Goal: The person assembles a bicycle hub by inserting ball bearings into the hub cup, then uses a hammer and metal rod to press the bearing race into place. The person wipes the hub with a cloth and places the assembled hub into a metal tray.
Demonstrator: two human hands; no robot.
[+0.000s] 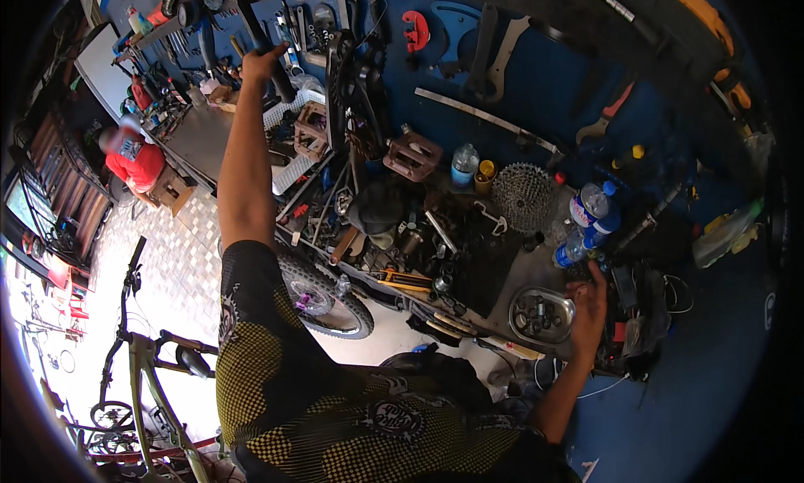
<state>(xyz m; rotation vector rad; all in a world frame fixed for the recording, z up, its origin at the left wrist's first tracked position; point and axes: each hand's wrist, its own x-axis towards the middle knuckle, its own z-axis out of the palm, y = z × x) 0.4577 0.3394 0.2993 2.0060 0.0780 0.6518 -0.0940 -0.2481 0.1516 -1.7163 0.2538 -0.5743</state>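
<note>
My left arm stretches up to the far left of the workbench, where my left hand (263, 64) is closed around a long black tube (281, 82) standing at a slant before the tool wall. At the right end of the bench, my right hand (590, 303) hovers at or touches the rim of an oval metal dish (548, 340); its fingers are partly spread and I see nothing in them. Small dark metal parts (536, 315) lie in the dish. Several plastic bottles (590, 205) stand or lean just beyond my right hand.
A bicycle cassette (523, 196), a brown crate-like block (413, 155) and a yellow-black utility knife (405, 279) lie among clutter. Wrenches (507, 56) hang on the blue wall. A bicycle wheel (356, 314) is under the bench edge; a bicycle frame (146, 391) and a seated person (138, 163) are left.
</note>
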